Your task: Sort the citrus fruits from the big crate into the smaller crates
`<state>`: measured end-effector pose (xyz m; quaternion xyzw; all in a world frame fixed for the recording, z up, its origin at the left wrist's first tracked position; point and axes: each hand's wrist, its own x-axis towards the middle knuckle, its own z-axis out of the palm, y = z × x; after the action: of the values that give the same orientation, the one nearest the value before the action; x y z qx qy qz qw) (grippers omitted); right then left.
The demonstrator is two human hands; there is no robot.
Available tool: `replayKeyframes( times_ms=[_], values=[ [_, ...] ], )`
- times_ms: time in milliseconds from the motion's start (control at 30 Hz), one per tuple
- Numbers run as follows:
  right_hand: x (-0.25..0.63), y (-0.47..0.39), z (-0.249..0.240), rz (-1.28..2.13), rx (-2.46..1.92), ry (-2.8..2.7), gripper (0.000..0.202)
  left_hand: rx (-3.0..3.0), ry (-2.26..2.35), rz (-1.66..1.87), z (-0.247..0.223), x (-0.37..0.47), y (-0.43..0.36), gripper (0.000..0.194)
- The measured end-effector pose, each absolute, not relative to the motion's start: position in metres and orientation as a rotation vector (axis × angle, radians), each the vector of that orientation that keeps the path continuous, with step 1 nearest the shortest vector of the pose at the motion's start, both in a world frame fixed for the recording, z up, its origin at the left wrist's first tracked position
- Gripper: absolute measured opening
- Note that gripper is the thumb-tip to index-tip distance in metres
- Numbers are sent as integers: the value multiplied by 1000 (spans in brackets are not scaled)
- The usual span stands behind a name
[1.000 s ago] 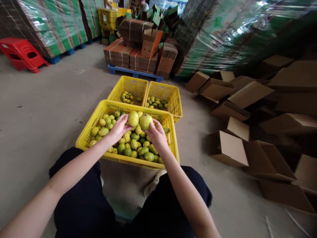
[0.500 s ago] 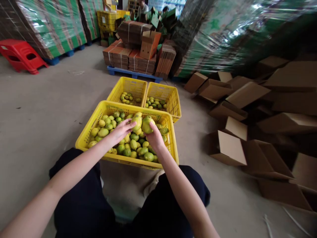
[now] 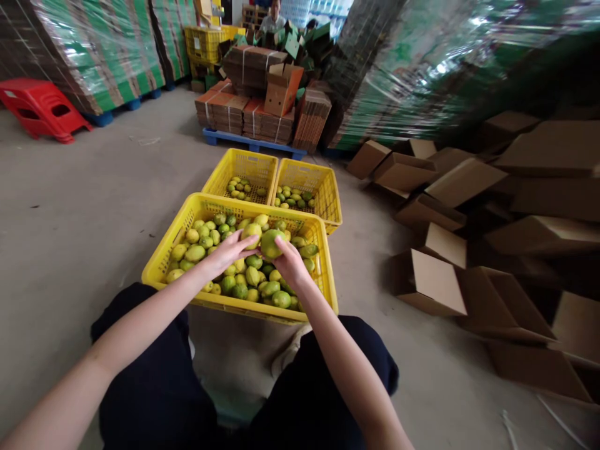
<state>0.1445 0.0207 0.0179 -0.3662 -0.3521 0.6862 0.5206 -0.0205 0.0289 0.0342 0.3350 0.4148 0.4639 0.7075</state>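
Observation:
My left hand holds a yellow lemon above the large yellow crate. Close beside it, my right hand grips a greener lemon, thumb on its right side. Below both hands, the crate is filled with several yellow and green lemons. Behind it stand two smaller-looking yellow crates: the left one and the right one, each with several lemons at the bottom.
Open cardboard boxes lie piled on the right. Flattened cartons stand on a blue pallet behind the crates. A red stool is at the far left. A person is in the back.
Both hands, each with its lemon, have shifted slightly left and a little lower. The right hand's lemon now shows a greener side. The person in the back has moved slightly.

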Motion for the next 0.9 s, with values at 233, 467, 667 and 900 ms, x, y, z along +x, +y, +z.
replayKeyframes(
  times_ms=[233,467,667,900],
  values=[
    [143,13,21,1683,-902,-847,40,858,1037,951,27,-21,26,34],
    [147,18,18,1657,-956,-673,39,766,1041,965,11,-21,33,34],
    [161,25,7,1694,-963,-694,46,569,992,948,8,-22,40,27],
    [152,13,15,1676,-971,-830,40,773,907,878,16,-16,28,30]
  ],
)
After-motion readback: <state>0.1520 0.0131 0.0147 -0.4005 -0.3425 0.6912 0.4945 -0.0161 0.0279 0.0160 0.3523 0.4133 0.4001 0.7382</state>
